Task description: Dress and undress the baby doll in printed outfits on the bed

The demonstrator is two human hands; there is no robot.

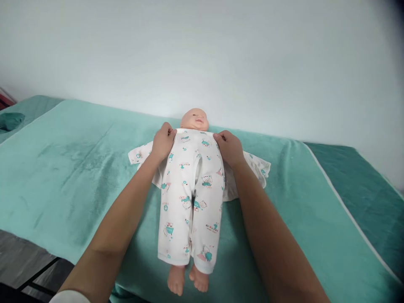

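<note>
A baby doll [196, 119] lies on its back on a teal towel [72, 168], head toward the wall, bare feet toward me. White printed baby trousers [189, 202] are laid over its body up to the neck. A matching white printed top [259, 166] is spread out beneath the doll. My left hand [163, 142] is closed on the upper left corner of the trousers' waistband at the doll's shoulder. My right hand [229, 147] is closed on the upper right corner of the same waistband.
The towel covers a teal padded table [362, 193] against a pale wall [221, 54]. A folded dark teal cloth [11, 120] lies at the far left. The table's near edge and a dark frame [38, 275] show at bottom left.
</note>
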